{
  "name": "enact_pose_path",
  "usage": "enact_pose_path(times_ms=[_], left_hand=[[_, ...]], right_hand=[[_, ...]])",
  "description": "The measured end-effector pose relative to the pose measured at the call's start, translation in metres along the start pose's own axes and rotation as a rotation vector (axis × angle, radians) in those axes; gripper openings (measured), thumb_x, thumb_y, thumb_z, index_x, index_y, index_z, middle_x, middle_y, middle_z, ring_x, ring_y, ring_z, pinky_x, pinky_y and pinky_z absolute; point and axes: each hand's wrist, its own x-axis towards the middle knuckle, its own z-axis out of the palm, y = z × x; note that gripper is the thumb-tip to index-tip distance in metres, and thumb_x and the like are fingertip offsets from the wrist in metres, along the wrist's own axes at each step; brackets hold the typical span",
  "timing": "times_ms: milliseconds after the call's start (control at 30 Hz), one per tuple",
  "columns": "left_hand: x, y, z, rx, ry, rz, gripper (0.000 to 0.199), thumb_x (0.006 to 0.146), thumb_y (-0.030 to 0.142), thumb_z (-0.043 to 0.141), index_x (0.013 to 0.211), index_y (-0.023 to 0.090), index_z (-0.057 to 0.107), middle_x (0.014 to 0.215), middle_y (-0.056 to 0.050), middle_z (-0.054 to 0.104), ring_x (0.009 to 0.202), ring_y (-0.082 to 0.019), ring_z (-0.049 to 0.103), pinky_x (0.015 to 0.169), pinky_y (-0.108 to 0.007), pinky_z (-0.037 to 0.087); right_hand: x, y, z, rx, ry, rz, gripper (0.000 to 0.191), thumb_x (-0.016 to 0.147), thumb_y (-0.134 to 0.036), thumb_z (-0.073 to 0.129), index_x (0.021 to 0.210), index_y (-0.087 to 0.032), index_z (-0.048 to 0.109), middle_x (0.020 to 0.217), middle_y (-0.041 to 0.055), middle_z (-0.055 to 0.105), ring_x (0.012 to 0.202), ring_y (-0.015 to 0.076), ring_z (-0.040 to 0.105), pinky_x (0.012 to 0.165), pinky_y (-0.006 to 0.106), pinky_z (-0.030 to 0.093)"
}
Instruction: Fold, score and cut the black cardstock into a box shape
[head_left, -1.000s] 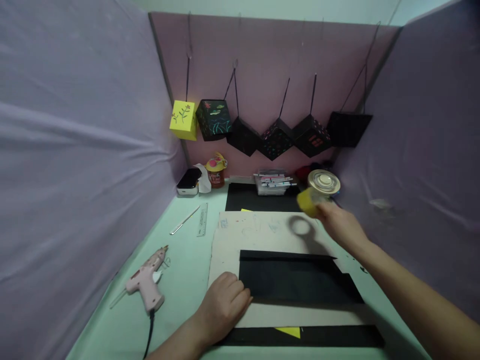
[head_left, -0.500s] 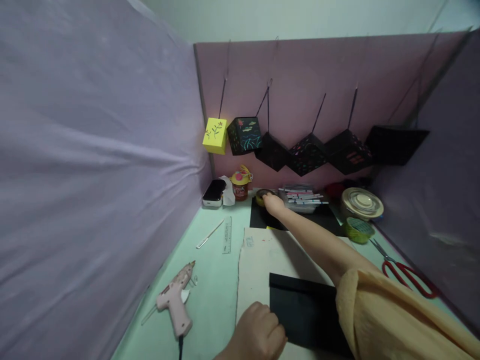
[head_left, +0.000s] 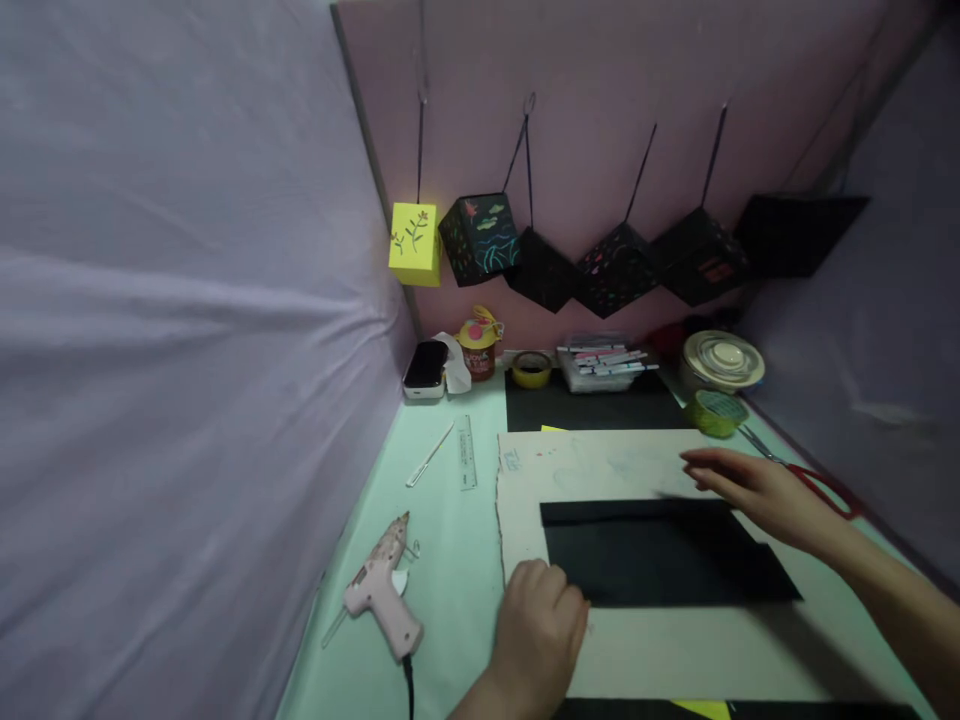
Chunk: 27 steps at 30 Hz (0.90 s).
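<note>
A sheet of black paper [head_left: 652,555], with a fold line near its top edge, lies on a cream board [head_left: 517,475]. My left hand [head_left: 541,625] rests at the sheet's lower left corner with its fingers curled closed. Whatever those fingers may hold is hidden. My right hand [head_left: 742,490] hovers near the sheet's upper right side, its fingers stretched out and nothing in them. A roll of yellow tape [head_left: 532,371] sits at the back on more black paper [head_left: 600,405].
On the left lie a glue gun [head_left: 386,590], a white pen-like tool [head_left: 430,455] and a clear ruler [head_left: 467,453]. Markers [head_left: 607,362] fill a box at the back. Red-handled scissors [head_left: 821,490] and a green tape roll [head_left: 718,412] are at right. Decorated boxes [head_left: 480,240] hang above.
My right hand has left the yellow tape roll and come back to the right of the black paper. My left hand stays at the sheet's left edge. The view has tilted down.
</note>
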Motion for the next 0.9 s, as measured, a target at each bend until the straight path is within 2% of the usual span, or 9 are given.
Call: enact_pose_path(times_ms=[100, 200, 300, 400, 533, 600, 733, 800, 900], left_hand=[[0.000, -0.008, -0.005, 0.041, -0.039, -0.098, 0.023, 0.086, 0.010, 0.056, 0.065, 0.018, 0.052, 0.068, -0.003, 0.049, 0.067, -0.018, 0.045, 0.060, -0.033, 0.037], [0.002, -0.017, -0.009, 0.095, -0.104, -0.081, 0.022, 0.090, 0.013, 0.055, 0.068, 0.018, 0.056, 0.069, -0.003, 0.050, 0.069, -0.018, 0.044, 0.062, -0.033, 0.037], [0.004, -0.024, -0.016, 0.143, -0.145, -0.014, 0.019, 0.090, 0.015, 0.057, 0.072, 0.017, 0.060, 0.070, -0.003, 0.051, 0.071, -0.019, 0.045, 0.065, -0.033, 0.038], [0.007, -0.022, -0.025, 0.193, -0.170, -0.007, 0.013, 0.089, 0.015, 0.060, 0.076, 0.017, 0.063, 0.073, -0.004, 0.053, 0.074, -0.020, 0.048, 0.070, -0.036, 0.042], [0.015, 0.006, -0.033, 0.181, -0.133, -0.141, 0.008, 0.088, 0.016, 0.060, 0.093, 0.016, 0.066, 0.095, -0.010, 0.062, 0.092, -0.024, 0.056, 0.083, -0.041, 0.046], [0.021, 0.030, -0.025, 0.146, -0.159, -0.123, 0.019, 0.089, 0.018, 0.058, 0.107, 0.015, 0.064, 0.116, -0.014, 0.061, 0.111, -0.027, 0.054, 0.094, -0.043, 0.045], [0.032, 0.069, 0.011, 0.115, -0.415, -0.013, 0.060, 0.089, 0.044, 0.059, 0.138, 0.011, 0.046, 0.147, -0.015, 0.044, 0.139, -0.030, 0.034, 0.113, -0.045, 0.030], [0.034, 0.077, 0.029, 0.140, -0.513, -0.042, 0.077, 0.088, 0.056, 0.055, 0.145, 0.007, 0.037, 0.154, -0.017, 0.034, 0.144, -0.031, 0.025, 0.116, -0.046, 0.024], [0.034, 0.076, 0.041, 0.160, -0.612, -0.099, 0.083, 0.090, 0.063, 0.045, 0.148, 0.006, 0.031, 0.157, -0.017, 0.025, 0.147, -0.030, 0.018, 0.118, -0.047, 0.018]], right_hand=[[-0.053, 0.006, -0.008, 0.058, 0.069, 0.072, 0.043, 0.083, -0.058, 0.054, 0.106, -0.025, 0.069, 0.096, 0.0086, 0.075, 0.082, 0.0265, 0.072, 0.070, 0.036, 0.059], [-0.081, -0.005, 0.002, -0.025, 0.061, -0.019, 0.038, 0.088, -0.054, 0.052, 0.104, -0.024, 0.070, 0.103, 0.0082, 0.073, 0.091, 0.0259, 0.070, 0.074, 0.035, 0.059], [-0.089, -0.013, 0.019, -0.129, 0.014, -0.250, 0.035, 0.092, -0.046, 0.049, 0.112, -0.023, 0.067, 0.117, 0.0100, 0.069, 0.107, 0.0257, 0.065, 0.089, 0.038, 0.056], [-0.091, -0.008, 0.036, -0.221, -0.055, -0.423, 0.045, 0.093, -0.041, 0.050, 0.133, -0.021, 0.055, 0.139, 0.0131, 0.054, 0.128, 0.0280, 0.051, 0.104, 0.046, 0.046], [-0.098, 0.004, 0.051, -0.313, -0.199, -0.494, 0.067, 0.090, -0.044, 0.057, 0.148, -0.020, 0.035, 0.152, 0.0133, 0.039, 0.141, 0.0301, 0.034, 0.111, 0.054, 0.036], [-0.102, 0.005, 0.054, -0.341, -0.221, -0.497, 0.071, 0.089, -0.044, 0.057, 0.150, -0.021, 0.030, 0.154, 0.0122, 0.034, 0.143, 0.0297, 0.029, 0.113, 0.055, 0.033], [-0.103, 0.001, 0.058, -0.349, -0.212, -0.538, 0.077, 0.088, -0.043, 0.059, 0.152, -0.018, 0.025, 0.155, 0.0129, 0.031, 0.144, 0.0285, 0.026, 0.114, 0.054, 0.031], [-0.101, -0.001, 0.060, -0.336, -0.214, -0.559, 0.080, 0.087, -0.046, 0.060, 0.153, -0.018, 0.024, 0.154, 0.0141, 0.033, 0.143, 0.0289, 0.028, 0.114, 0.053, 0.031], [-0.098, 0.001, 0.064, -0.317, -0.225, -0.566, 0.083, 0.086, -0.048, 0.061, 0.153, -0.018, 0.022, 0.154, 0.0149, 0.034, 0.142, 0.0298, 0.031, 0.113, 0.052, 0.033]])
